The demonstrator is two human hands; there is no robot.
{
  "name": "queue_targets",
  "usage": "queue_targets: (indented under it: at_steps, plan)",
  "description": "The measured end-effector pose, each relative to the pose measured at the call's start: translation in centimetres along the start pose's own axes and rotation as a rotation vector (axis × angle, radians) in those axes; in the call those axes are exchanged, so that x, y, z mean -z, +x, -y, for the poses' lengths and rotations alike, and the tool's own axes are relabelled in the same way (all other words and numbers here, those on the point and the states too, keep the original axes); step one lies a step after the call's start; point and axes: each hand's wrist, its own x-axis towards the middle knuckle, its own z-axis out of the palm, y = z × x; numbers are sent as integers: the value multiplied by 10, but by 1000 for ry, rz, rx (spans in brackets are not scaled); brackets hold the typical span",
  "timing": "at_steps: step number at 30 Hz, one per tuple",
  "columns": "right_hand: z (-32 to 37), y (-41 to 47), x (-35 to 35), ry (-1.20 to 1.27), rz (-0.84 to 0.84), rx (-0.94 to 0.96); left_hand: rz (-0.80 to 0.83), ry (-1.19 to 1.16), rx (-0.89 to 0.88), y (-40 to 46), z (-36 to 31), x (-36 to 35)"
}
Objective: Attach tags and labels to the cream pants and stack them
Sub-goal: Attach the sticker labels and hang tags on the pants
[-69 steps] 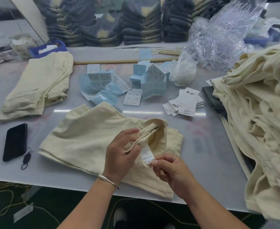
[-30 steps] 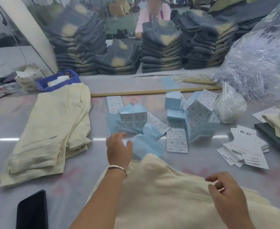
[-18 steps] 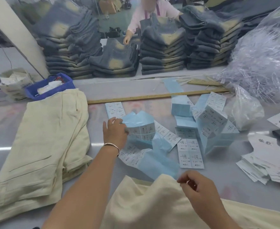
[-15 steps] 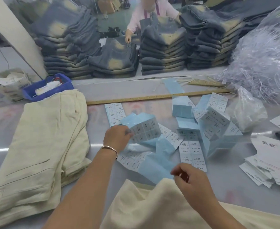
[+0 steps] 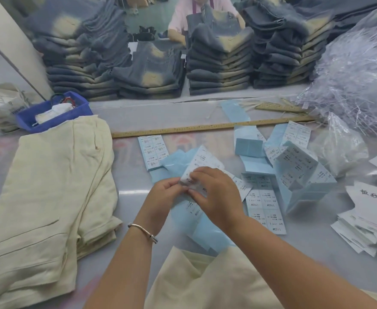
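Both hands meet at the table's centre, left hand [image 5: 164,192] and right hand [image 5: 214,192] pinching a sticker label sheet [image 5: 199,166] to peel one, judging by the grip, with the untagged cream pants [image 5: 205,284] waiting at six o'clock.

Bare grey tabletop [image 5: 129,204] open between folded cream pants stack [image 5: 49,197] at left and scattered blue-backed label sheets [image 5: 263,204] at centre. Long wooden ruler [image 5: 205,128] lying across far side, blue plastic bin [image 5: 54,111] touching stack's far edge. White paper tag pile [image 5: 365,221] crowding right edge. Crinkled clear plastic bags [image 5: 357,74] blocking far right. Cream pants [image 5: 205,284] covering near edge.
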Motion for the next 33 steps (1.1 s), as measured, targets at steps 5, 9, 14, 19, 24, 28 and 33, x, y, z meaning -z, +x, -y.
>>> queue_targets:
  at_steps: [5, 9, 14, 19, 24, 28, 33]
  plan:
    - [-4, -1, 1, 33, -55, 10, -9, 33, -58, -5, 1, 8]
    - [-2, -2, 4, -57, -145, 133, 42, 73, -111, -8, -1, 7]
    - [-1, -1, 9, -136, -147, 211, 19, 181, -162, -11, -4, 2]
    - [1, 1, 12, -25, -24, 109, 9, 337, -220, -13, -3, 0]
    - [-2, 5, 10, -1, -5, 44, -21, 373, -243, -14, -5, -4]
    - [-13, 13, 14, 212, -60, -231, -126, 427, -207, -13, -3, 0]
    - [-32, 25, 46, 627, -145, -543, -421, 638, -116, -11, 1, 7]
